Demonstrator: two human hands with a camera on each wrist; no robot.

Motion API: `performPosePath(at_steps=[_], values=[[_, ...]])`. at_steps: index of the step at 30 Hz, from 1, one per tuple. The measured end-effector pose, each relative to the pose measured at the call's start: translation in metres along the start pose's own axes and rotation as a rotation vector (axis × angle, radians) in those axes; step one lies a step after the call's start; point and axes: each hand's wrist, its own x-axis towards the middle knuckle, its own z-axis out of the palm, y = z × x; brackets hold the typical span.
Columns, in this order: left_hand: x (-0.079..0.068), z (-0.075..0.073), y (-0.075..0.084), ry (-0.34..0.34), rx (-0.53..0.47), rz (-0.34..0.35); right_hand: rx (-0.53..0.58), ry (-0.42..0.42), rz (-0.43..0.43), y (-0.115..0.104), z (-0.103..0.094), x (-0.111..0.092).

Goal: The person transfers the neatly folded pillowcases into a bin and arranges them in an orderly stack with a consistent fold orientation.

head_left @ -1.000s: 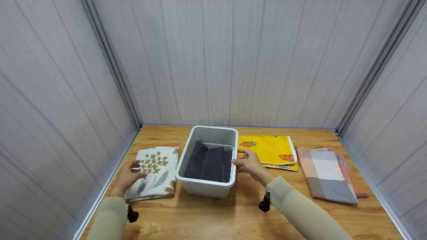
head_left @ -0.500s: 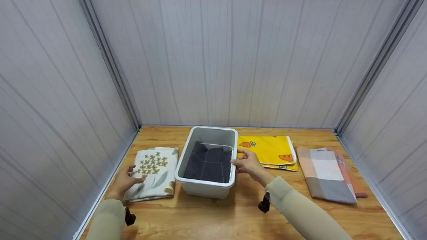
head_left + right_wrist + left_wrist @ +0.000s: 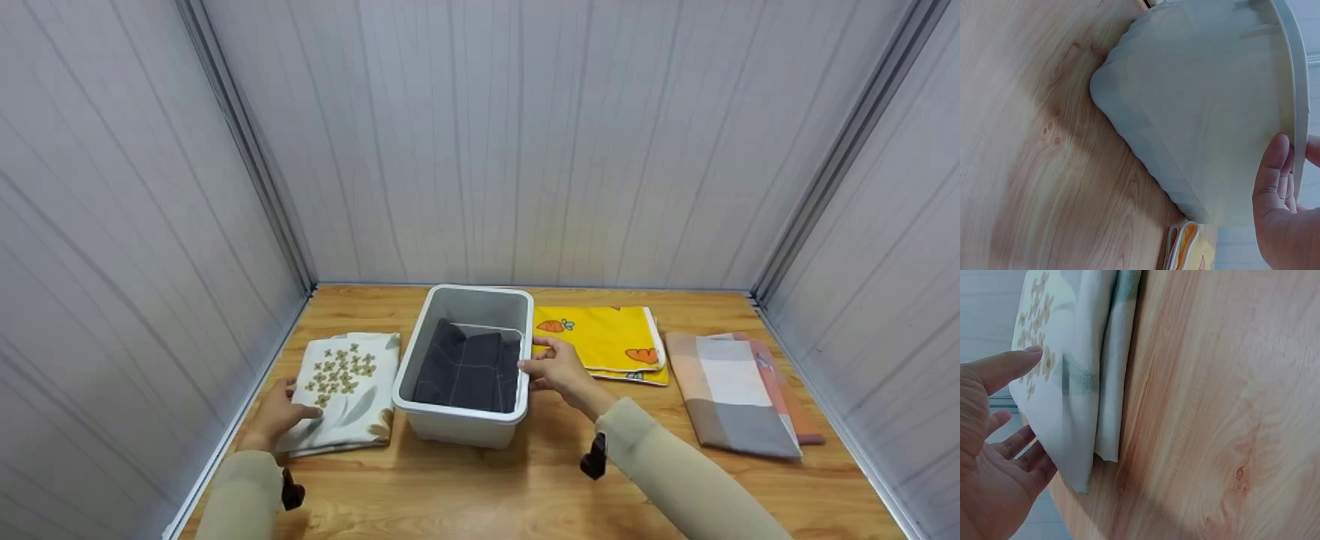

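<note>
While the right hand (image 3: 564, 373) pinches the rim of the white bin (image 3: 461, 412), the left hand (image 3: 276, 420) is spread beside the flowered cloth (image 3: 346, 394). That cloth lies on the table (image 3: 480, 495), just to the right of the left hand, and its long side seems to point away from the person. The thumb (image 3: 1005, 369) of the left hand is over the top, with the fingers (image 3: 1040, 473) by the left edge. I can't tell if the thumb touches. So the left hand is much nearer to it; the bin stands between the cloth and the right hand. A dark cloth (image 3: 465, 371) lies inside the bin. Ahead of the right hand is a yellow cloth (image 3: 600, 337) with carrots.
</note>
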Motion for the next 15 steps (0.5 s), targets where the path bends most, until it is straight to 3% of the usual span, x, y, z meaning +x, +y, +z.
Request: performPosePath(at_steps=[5, 12, 15], values=[[0.001, 0.003, -0.002, 0.011, 0.035, -0.003, 0.007, 0.006, -0.006, 0.0, 0.001, -0.001], [0.002, 0.01, -0.001, 0.033, -0.076, -0.041, 0.02, -0.001, -0.023, 0.002, 0.001, 0.0], [0.005, 0.015, -0.003, 0.057, -0.032, -0.031, 0.018, 0.002, -0.022, 0.002, 0.001, 0.0]])
